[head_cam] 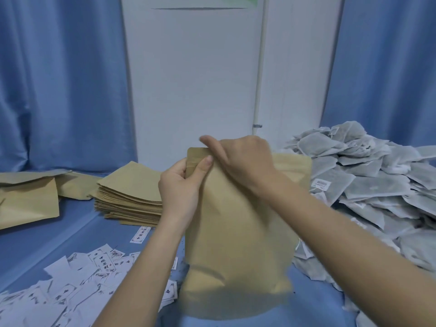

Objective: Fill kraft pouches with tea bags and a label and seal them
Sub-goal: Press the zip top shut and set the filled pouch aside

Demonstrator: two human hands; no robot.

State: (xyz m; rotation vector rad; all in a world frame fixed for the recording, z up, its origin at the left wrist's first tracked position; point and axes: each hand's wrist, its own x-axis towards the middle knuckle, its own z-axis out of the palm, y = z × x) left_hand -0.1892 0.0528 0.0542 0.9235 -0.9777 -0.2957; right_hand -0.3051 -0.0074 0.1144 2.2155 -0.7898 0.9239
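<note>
A bulging kraft pouch [236, 244] stands upright on the blue cloth in front of me. My left hand [181, 185] pinches its top left corner between thumb and fingers. My right hand [243, 159] pinches the top edge just beside it, thumb and forefinger on the strip near the left corner. A second kraft pouch [297, 168] stands right behind the first. A big heap of grey tea bags [368, 185] lies to the right. White printed labels [77, 279] are scattered at the lower left.
A stack of flat empty kraft pouches [129, 197] lies to the left of my hands. Further kraft pouches [26, 199] lie at the far left. Blue curtains and a white door [193, 79] stand behind the table.
</note>
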